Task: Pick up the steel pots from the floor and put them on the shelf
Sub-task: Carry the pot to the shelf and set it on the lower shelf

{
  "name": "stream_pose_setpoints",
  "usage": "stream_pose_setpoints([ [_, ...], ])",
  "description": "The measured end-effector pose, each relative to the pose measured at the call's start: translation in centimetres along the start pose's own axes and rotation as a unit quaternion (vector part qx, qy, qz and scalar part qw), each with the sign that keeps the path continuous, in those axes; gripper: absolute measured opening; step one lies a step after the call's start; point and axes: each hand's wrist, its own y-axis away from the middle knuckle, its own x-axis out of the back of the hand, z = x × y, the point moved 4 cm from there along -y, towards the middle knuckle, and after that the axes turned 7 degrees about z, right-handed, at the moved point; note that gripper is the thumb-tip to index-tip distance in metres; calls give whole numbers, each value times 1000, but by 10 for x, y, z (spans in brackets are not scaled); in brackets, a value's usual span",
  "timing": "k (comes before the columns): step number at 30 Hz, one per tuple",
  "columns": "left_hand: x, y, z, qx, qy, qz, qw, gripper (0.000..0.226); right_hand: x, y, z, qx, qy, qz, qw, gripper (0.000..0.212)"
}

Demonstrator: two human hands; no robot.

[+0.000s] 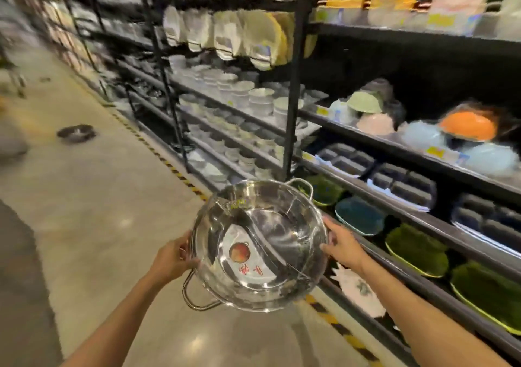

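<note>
Gripping steel pot [259, 247] w/ both hands.

My left hand [174, 256] and right hand [342, 247] out front, forearms extended, fingers curled in grip.

Concrete floor [93, 211], dark dish [76, 133] on it, black shelf [423, 217] holding green trays [417, 249]

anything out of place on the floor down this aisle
Yes: a dark round dish lies alone on the aisle floor, away from the shelves. Too blurred to identify. Both hands hold the steel pot.
</note>
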Motion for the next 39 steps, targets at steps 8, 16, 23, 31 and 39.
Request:
stream_pose_setpoints([
  [8, 95, 17, -88, 113, 11, 113, 987, 66, -105, -91, -112, 82, -2, -109, 991, 79],
  [16, 155, -16, -153, 175, 17, 197, 965, 55, -202, -197, -192, 185, 34, -175, 967, 74],
  [23, 202, -104, -192, 212, 19, 209, 955, 64, -263, -311, -262, 227, 24, -254, 940, 79],
  [31, 257, -203, -238, 239, 17, 232, 943, 79, -335, -435, -333, 215, -22, -342, 914, 86],
  [39, 328, -320, -325, 220, 58, 247, 942, 83, -431, -553, -395, 184, -72, -379, 904, 87],
])
